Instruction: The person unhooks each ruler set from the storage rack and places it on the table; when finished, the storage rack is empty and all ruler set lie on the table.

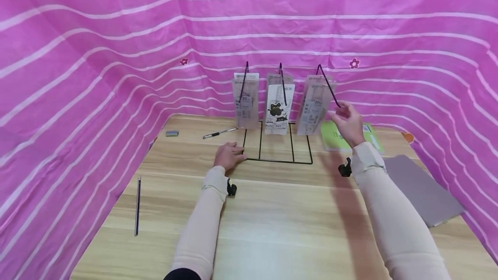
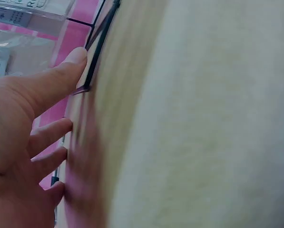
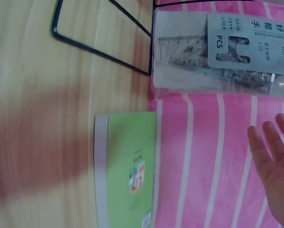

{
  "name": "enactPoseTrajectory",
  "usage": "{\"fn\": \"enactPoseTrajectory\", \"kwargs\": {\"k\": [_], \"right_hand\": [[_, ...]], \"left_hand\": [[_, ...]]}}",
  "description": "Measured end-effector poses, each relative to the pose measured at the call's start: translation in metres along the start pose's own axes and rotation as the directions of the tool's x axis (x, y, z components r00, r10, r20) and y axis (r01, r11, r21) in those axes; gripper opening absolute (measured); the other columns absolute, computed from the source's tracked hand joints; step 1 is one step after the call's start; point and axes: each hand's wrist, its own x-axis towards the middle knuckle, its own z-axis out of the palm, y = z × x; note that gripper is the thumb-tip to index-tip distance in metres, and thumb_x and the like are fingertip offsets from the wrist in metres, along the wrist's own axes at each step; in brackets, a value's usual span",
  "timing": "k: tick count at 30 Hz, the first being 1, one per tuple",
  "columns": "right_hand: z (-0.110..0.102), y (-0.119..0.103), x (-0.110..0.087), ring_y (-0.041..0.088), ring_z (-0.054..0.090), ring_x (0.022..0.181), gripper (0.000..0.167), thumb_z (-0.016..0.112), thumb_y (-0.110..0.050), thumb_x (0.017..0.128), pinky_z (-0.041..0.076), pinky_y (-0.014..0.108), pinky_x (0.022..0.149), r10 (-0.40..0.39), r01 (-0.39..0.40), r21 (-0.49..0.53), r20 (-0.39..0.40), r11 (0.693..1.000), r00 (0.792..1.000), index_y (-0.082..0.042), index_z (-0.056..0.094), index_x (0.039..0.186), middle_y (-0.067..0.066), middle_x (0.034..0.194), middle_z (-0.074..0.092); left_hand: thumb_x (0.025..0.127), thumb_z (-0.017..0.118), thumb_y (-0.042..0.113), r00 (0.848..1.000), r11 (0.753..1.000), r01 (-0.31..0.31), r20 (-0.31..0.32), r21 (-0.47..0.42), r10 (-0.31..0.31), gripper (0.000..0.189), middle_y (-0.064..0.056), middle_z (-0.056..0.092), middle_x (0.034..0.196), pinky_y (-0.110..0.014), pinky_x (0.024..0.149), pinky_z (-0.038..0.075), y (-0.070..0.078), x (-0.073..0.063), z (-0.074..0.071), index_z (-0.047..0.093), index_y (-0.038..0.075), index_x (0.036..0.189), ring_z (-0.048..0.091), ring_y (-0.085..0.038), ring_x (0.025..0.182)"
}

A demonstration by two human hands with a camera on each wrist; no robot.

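A black wire display rack (image 1: 285,162) stands toward the back of the table, with three hooks carrying clear packs of rulers. The left pack (image 1: 246,107) and right pack (image 1: 313,105) look translucent; in front on the middle hook, a white ruler set pack (image 1: 277,109) shows a black cat. My left hand (image 1: 228,155) rests at the rack base's front left corner, its thumb against the wire and the other fingers loosely spread. My right hand (image 1: 348,122) pinches the tip of the right hook; in the right wrist view, only its outer fingers (image 3: 270,147) show, held fairly straight.
A green booklet (image 1: 330,137) lies behind the right forearm, and a grey folder or notebook (image 1: 422,189) lies farther right. To the left are a pen (image 1: 219,133), a small eraser (image 1: 172,133) and a pencil (image 1: 138,206). Pink striped cloth (image 1: 256,7) hangs around the table.
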Motion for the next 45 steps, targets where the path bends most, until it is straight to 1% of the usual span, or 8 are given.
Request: {"fn": "enactPoseTrajectory", "kwargs": {"k": [3,7,10,14,21,30,42,45], "right_hand": [[0.005,-0.008,0.0,0.043,0.055,0.129,0.042,0.069,-0.004,0.093,0.049,0.032,0.107,-0.025,0.027,0.072,-0.028,0.997,0.999,0.002,0.052,0.131,0.03,0.14,0.055],[0.011,-0.022,-0.004,0.046,0.055,0.127,0.03,0.068,0.006,0.09,0.052,0.028,0.102,-0.071,0.076,0.135,-0.041,0.988,0.997,0.003,0.055,0.117,0.034,0.136,0.056],[0.015,-0.023,-0.003,0.041,0.058,0.126,0.035,0.069,0.009,0.088,0.053,0.025,0.1,-0.082,0.087,0.181,-0.036,0.98,0.996,0.01,0.055,0.12,0.034,0.134,0.057],[0.019,-0.02,0.001,0.023,0.065,0.113,0.043,0.068,0.011,0.088,0.053,0.017,0.094,-0.062,0.064,0.238,-0.014,0.969,0.998,0.014,0.055,0.128,0.031,0.135,0.058],[0.014,-0.015,0.003,0.004,0.065,0.093,0.038,0.068,0.007,0.09,0.053,0.01,0.083,-0.094,0.099,0.194,-0.034,0.976,0.995,0.012,0.06,0.127,0.023,0.124,0.067],[0.013,-0.018,0.006,0.001,0.067,0.071,0.03,0.072,0.009,0.087,0.054,0.011,0.071,-0.172,0.187,0.221,-0.085,0.957,0.981,0.017,0.065,0.115,-0.001,0.082,0.076],[0.007,-0.018,0.0,0.003,0.067,0.069,0.027,0.07,0.012,0.086,0.056,0.014,0.07,-0.174,0.19,0.268,-0.085,0.944,0.981,0.018,0.065,0.112,0.009,0.085,0.077],[0.005,-0.018,-0.003,0.004,0.066,0.066,0.026,0.07,0.012,0.086,0.053,0.013,0.061,-0.164,0.18,0.291,-0.079,0.94,0.983,0.018,0.065,0.112,0.007,0.079,0.076]], "left_hand": [[0.087,0.078,0.034,0.999,1.0,0.011,-0.032,0.004,-0.01,0.039,-0.015,0.052,0.149,-0.052,0.123,0.024,0.0,-0.001,0.004,0.073,0.015,0.121,0.039,-0.038,0.145],[0.087,0.079,0.034,0.997,1.0,0.011,-0.072,0.004,-0.011,0.036,-0.014,0.054,0.147,-0.054,0.121,0.026,0.001,-0.001,0.006,0.075,0.016,0.118,0.041,-0.037,0.144],[0.086,0.08,0.031,0.996,1.0,0.016,-0.089,-0.015,-0.017,0.034,-0.014,0.055,0.146,-0.054,0.121,0.026,0.002,-0.002,0.006,0.076,0.015,0.116,0.043,-0.037,0.143],[0.085,0.081,0.031,0.996,0.999,0.027,-0.088,-0.024,-0.029,0.034,-0.015,0.055,0.146,-0.053,0.121,0.026,0.001,-0.003,0.006,0.076,0.015,0.115,0.042,-0.037,0.143],[0.085,0.08,0.033,0.998,1.0,0.022,-0.062,-0.017,-0.023,0.037,-0.014,0.052,0.149,-0.053,0.122,0.024,0.004,-0.005,0.008,0.075,0.016,0.118,0.039,-0.036,0.145],[0.086,0.08,0.032,0.997,0.999,0.048,-0.068,-0.012,-0.049,0.037,-0.012,0.052,0.15,-0.051,0.123,0.023,0.003,-0.004,0.006,0.075,0.016,0.118,0.038,-0.035,0.146],[0.084,0.081,0.034,0.997,0.998,0.058,-0.059,-0.013,-0.059,0.039,-0.012,0.05,0.151,-0.054,0.122,0.024,0.002,-0.001,0.007,0.074,0.017,0.119,0.037,-0.036,0.147],[0.084,0.081,0.035,0.996,0.998,0.056,-0.068,-0.014,-0.057,0.039,-0.012,0.051,0.15,-0.054,0.121,0.025,-0.001,0.001,0.008,0.075,0.017,0.118,0.039,-0.036,0.146]]}}
